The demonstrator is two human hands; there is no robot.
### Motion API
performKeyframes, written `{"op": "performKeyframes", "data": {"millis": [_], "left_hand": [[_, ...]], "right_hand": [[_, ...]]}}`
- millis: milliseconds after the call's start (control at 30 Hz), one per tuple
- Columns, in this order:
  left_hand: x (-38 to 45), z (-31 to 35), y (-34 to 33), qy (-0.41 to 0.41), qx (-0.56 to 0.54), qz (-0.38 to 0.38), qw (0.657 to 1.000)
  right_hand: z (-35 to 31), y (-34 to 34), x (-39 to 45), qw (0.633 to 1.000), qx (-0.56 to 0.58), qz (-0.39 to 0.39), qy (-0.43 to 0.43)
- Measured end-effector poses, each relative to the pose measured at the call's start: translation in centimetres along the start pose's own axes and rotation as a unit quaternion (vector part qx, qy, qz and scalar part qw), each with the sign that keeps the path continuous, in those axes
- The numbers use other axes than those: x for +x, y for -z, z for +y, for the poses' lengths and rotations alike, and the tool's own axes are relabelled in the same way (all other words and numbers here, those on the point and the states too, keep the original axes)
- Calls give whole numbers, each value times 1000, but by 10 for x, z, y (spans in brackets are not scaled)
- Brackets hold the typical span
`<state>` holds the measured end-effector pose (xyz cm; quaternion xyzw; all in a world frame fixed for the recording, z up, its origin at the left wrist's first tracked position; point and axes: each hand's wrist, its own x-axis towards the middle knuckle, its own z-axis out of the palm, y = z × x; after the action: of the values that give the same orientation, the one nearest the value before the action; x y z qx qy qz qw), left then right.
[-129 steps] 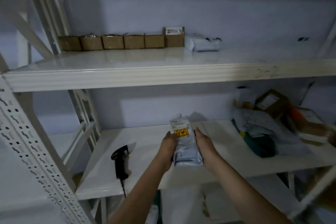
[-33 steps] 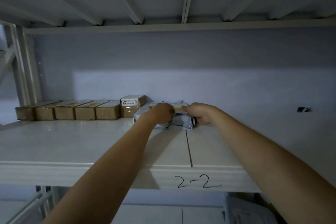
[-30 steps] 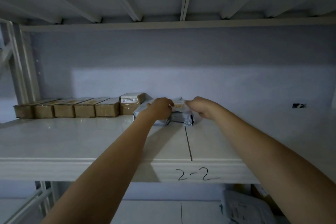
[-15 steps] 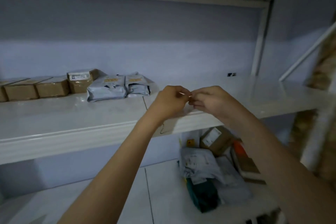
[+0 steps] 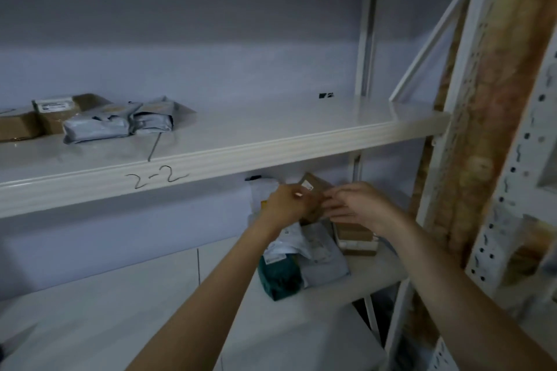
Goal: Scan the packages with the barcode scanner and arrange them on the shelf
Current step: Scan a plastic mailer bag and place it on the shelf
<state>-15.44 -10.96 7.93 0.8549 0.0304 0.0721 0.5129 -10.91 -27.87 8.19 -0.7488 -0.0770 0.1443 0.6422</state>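
White shelving all round; my left hand (image 5: 286, 205) and right hand (image 5: 358, 208) meet fingertip to fingertip above the package pile (image 5: 304, 253), gripping nothing I can make out. Grey mailers (image 5: 120, 122) sit up-left on shelf 2-2 (image 5: 271, 141).

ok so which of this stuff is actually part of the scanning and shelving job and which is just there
Part of the job:
- two grey plastic mailer bags and brown cardboard boxes, on the white upper shelf marked 2-2
- pile of mixed unsorted parcels on the lower shelf
- left hand and right hand, over that pile

Just there:
- white perforated rack upright
- small black mark on the wall
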Motion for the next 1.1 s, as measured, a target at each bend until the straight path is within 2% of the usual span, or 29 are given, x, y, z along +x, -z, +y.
{"op": "performKeyframes", "data": {"millis": [100,333,500,633,833,933,1000,1100], "left_hand": [[16,-38,-22,93,-43,-5,995],[60,-113,-29,211,-39,22,976],[110,-149,-9,270,-184,73,942],[149,-168,13,273,-245,86,926],[188,-206,23,304,-222,134,917],[193,-225,20,329,-153,152,920],[194,-241,14,337,-130,178,915],[187,-250,5,373,-172,156,898]], "right_hand": [[39,16,23,998,13,36,-50],[84,5,98,988,57,50,-131],[92,-26,170,986,77,30,-143],[93,-52,223,987,66,5,-144],[119,-69,282,983,10,21,-183],[137,-74,303,978,-70,27,-194],[150,-75,313,977,-105,8,-187],[168,-77,320,968,-129,-45,-212]]}}
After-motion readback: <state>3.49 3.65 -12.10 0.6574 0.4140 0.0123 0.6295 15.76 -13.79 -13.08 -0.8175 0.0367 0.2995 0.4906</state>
